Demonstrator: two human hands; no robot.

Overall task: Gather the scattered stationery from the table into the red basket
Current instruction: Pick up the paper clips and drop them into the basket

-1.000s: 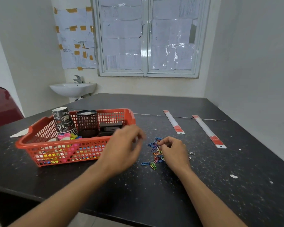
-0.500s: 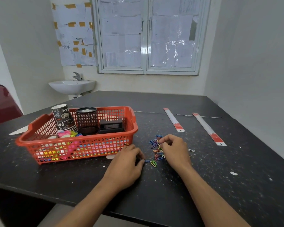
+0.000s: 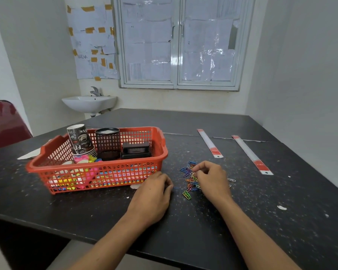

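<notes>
The red basket (image 3: 125,163) stands on the left of the black table (image 3: 203,230). It holds stacked paper cups (image 3: 80,139), a black mesh pen cup (image 3: 107,143), a black box (image 3: 136,150) and colourful small items. To its right lies a pile of coloured paper clips (image 3: 188,170). My right hand (image 3: 213,182) sits on the pile with curled fingers pinching clips. Just in front of the basket's right corner, my left hand (image 3: 152,195) lies knuckles-up on the table, its curled fingertips on a blue clip (image 3: 176,187).
Two white rulers with red ends (image 3: 209,143) (image 3: 250,152) lie farther back on the right. A silver clip (image 3: 231,180) lies right of my right hand. A sink (image 3: 90,103) and a red chair (image 3: 6,123) stand beyond the table's left side.
My left hand came down from in front of the basket to the table beside the clips. My right hand stayed on the pile, working its fingers.
</notes>
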